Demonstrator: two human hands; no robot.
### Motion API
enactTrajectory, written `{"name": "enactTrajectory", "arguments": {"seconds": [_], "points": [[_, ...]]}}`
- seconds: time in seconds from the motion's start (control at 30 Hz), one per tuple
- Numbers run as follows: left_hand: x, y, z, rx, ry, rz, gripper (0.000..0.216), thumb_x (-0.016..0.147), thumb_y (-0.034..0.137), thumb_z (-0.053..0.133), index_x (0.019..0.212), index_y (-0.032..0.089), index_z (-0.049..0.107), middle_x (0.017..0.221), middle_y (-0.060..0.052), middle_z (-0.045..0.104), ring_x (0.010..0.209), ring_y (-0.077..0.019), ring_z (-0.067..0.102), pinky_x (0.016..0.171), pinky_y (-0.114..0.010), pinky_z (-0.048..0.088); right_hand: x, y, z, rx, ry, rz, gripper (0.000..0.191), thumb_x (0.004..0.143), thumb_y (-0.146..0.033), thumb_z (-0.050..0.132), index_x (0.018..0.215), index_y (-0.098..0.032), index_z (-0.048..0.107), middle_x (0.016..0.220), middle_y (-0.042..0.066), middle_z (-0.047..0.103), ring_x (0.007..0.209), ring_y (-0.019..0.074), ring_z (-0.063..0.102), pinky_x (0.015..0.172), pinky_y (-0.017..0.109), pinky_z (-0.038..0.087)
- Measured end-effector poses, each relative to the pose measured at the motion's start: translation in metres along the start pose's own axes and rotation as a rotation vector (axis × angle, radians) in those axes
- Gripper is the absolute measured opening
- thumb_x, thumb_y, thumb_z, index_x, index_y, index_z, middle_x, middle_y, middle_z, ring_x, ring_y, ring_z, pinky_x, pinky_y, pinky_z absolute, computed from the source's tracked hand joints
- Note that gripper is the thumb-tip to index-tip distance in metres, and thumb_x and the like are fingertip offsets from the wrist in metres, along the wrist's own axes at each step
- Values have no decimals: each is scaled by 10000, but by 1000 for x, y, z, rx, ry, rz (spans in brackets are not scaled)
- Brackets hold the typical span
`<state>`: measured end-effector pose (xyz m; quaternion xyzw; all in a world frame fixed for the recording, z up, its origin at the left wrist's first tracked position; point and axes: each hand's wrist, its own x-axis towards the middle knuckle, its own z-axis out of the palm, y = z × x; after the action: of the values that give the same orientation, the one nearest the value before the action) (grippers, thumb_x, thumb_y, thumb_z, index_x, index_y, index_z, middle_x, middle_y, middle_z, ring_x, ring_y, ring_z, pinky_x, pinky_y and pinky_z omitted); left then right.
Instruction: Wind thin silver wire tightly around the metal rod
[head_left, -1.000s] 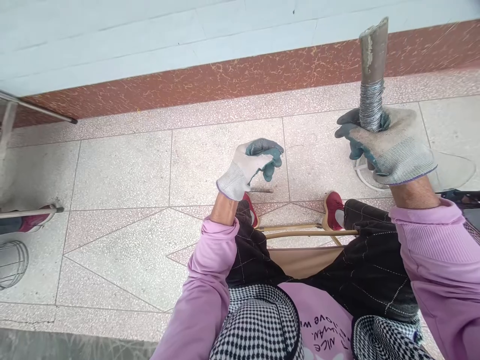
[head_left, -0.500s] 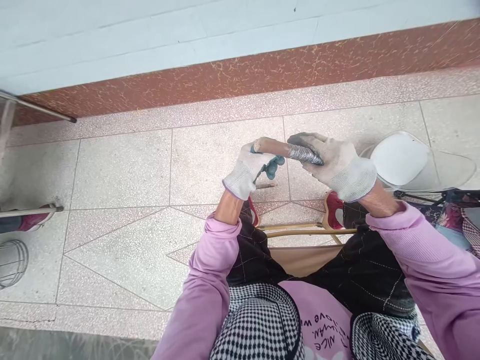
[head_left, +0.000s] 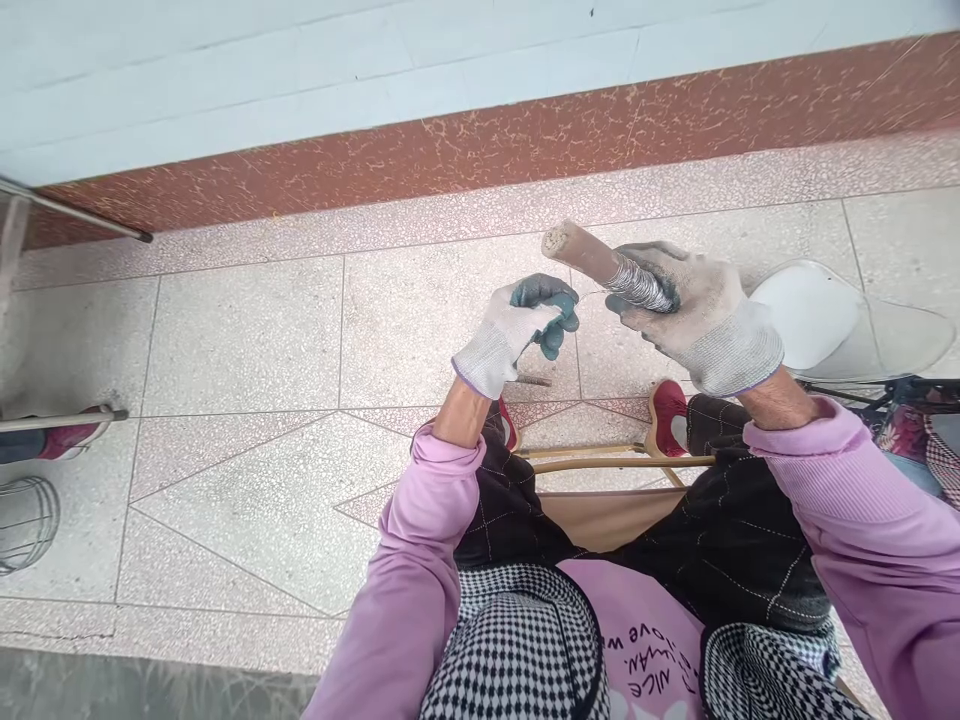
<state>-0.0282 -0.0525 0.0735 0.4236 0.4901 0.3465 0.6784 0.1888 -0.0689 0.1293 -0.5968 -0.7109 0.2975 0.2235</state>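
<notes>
Head view | right hand (head_left: 701,315) gripped wire-wound stick (head_left: 609,268), tilted up-left | left hand (head_left: 517,330) closed, fingers pinched, just left of it | white bowl (head_left: 847,320) at far right

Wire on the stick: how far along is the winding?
Done: a band of wire coils round the stick beside the right hand, which grips it. In hand: the left hand is closed on something too small to make out. Left: the stick's tip is bare.
</notes>
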Motion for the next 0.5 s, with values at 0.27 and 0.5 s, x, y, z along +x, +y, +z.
{"name": "enactTrajectory", "arguments": {"seconds": [0.27, 0.5], "points": [[-3, -2, -6, -111, -236, 56, 389, 836, 424, 902, 978, 181, 633, 771, 0, 718, 526, -92, 637, 493, -209, 501, 1, 18, 8, 257, -162, 117, 73, 929, -269, 779, 957, -203, 771, 760, 23, 677, 596, 143, 585, 533, 259, 442], [-8, -2, -5, -114, -401, 71, 422, 776, 427, 900, 883, 206, 556, 818, -18, 729, 589, -117, 664, 573, -259, 580, -2, 34, -5, 246, -122, 166, 156, 932, -350, 817, 962, -202, 780, 778, 30, 682, 565, 131, 593, 479, 245, 411]]}}
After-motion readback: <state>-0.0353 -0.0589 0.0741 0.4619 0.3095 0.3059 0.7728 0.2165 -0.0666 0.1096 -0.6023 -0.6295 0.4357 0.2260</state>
